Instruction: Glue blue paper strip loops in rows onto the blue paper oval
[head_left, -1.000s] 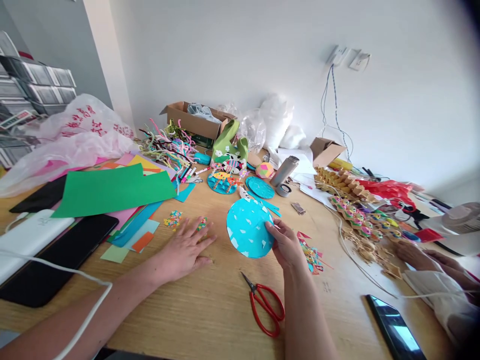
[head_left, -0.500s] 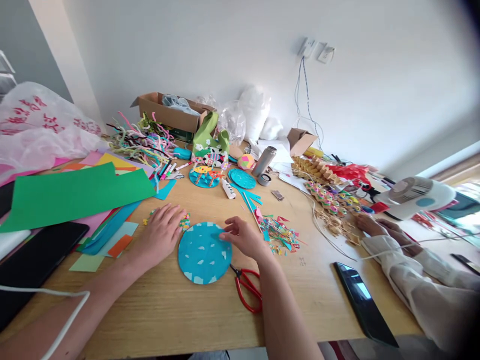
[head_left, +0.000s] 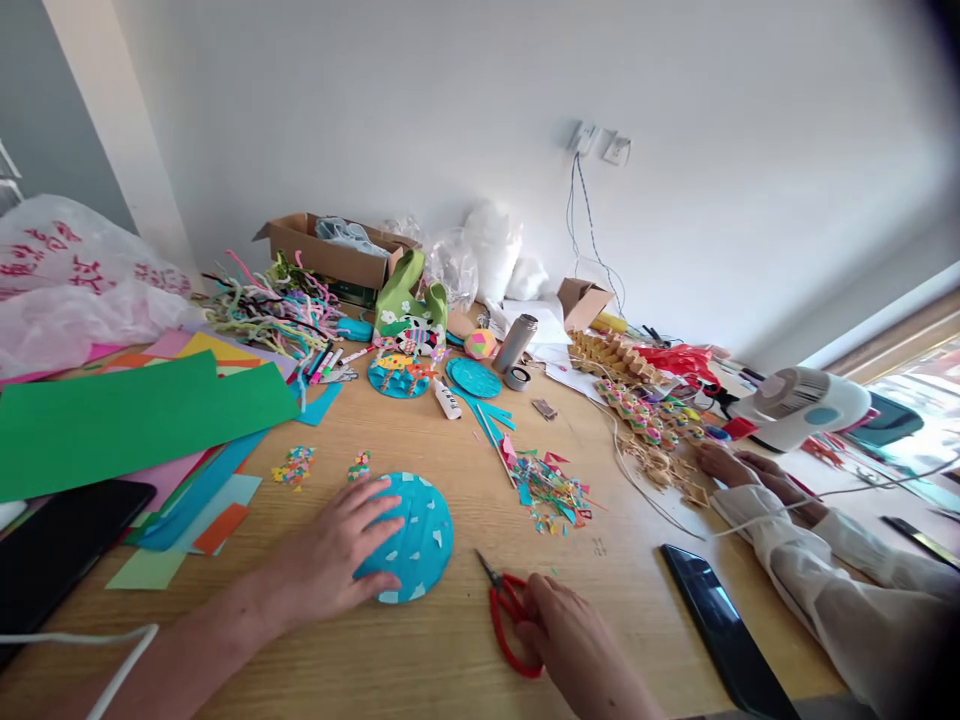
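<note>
My left hand (head_left: 334, 550) lies flat, fingers spread, on the left part of a blue paper disc (head_left: 416, 535) dotted with white scraps, on the wooden table (head_left: 420, 660). My right hand (head_left: 566, 635) rests on the handles of the red scissors (head_left: 506, 610), just right of the disc; its fingers curl over them, and I cannot tell whether they grip. The scissors lie on the table with their blades pointing up-left toward the disc.
Green paper (head_left: 135, 415) and coloured sheets lie left, a black tablet (head_left: 52, 545) near them. Paper scraps (head_left: 551, 490) lie right of the disc, finished blue discs (head_left: 472, 378) and a cardboard box (head_left: 330, 255) behind. Another person's hands (head_left: 739, 470) and a phone (head_left: 720, 625) are at right.
The blue disc went from my right hand down onto the table. My left hand moved onto it, and my right hand dropped to the scissors. The view swung right.
</note>
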